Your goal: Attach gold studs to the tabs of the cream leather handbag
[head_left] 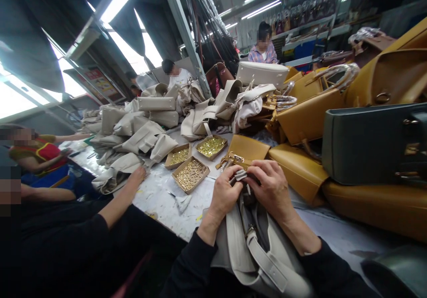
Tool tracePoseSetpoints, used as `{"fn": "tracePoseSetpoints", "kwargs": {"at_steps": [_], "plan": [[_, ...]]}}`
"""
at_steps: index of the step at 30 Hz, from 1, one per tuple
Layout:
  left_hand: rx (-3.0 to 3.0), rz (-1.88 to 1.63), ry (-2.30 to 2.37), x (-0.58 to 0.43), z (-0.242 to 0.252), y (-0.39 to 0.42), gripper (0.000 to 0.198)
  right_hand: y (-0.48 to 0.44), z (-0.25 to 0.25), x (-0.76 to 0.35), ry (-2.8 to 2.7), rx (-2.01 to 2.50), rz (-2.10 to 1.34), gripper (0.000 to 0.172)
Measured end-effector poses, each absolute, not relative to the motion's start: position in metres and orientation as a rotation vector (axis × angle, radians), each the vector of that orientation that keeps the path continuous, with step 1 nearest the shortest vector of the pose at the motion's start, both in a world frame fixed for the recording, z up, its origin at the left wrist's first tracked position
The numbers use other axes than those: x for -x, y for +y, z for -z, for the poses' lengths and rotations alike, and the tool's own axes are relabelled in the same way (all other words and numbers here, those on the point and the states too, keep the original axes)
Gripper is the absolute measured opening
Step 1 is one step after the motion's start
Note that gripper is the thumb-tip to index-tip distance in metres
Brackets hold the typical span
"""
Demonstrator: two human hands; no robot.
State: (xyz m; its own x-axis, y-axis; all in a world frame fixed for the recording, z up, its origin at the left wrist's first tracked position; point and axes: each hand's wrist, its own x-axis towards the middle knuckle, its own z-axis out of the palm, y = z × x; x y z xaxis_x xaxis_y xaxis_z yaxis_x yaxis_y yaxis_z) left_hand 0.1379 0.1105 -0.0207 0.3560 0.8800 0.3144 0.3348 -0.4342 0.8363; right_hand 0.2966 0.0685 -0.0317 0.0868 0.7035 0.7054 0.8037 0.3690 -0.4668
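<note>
A light beige handbag (237,249) rests on my lap against the table edge, its mouth facing up and a buckled strap (267,262) hanging over its side. Above the bag's opening, both hands meet at a short beige strap end (240,175). My left hand (223,193) pinches it from the left with the thumb on top. From the other side, the curled fingers of my right hand (271,191) grip the same piece. Fingers partly hide the strap. Just beyond my hands lies a mustard bag flap with a metal clasp (237,157).
Cardboard trays (199,182) of small gold metal pieces stand left of my hands, near a small pointed tool (171,194). Beige bags (156,103) pile up behind. Mustard bags (310,111) and a dark green bag (363,146) crowd the right. A co-worker's arm (123,195) reaches in at left.
</note>
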Motion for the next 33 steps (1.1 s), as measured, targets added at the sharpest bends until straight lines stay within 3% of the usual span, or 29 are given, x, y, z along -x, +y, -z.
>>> {"fn": "tracePoseSetpoints", "kwargs": {"at_steps": [14,19,26,33], "plan": [[-1.729,-1.152,1.011,-0.116,0.018,0.117,0.035,0.087,0.001,-0.294,-1.843,1.357,-0.506,0.011],[-1.729,-1.101,0.989,-0.111,0.007,0.111,0.037,0.07,-0.004,-0.279,-1.836,1.538,-0.427,0.019],[-1.513,-1.042,0.965,-0.117,0.024,0.11,0.035,0.059,0.039,-0.279,-1.705,1.389,-0.376,0.037],[-1.555,-0.994,1.01,-0.126,0.028,0.11,0.029,0.062,0.052,-0.285,-1.589,1.299,-0.367,0.023]]}}
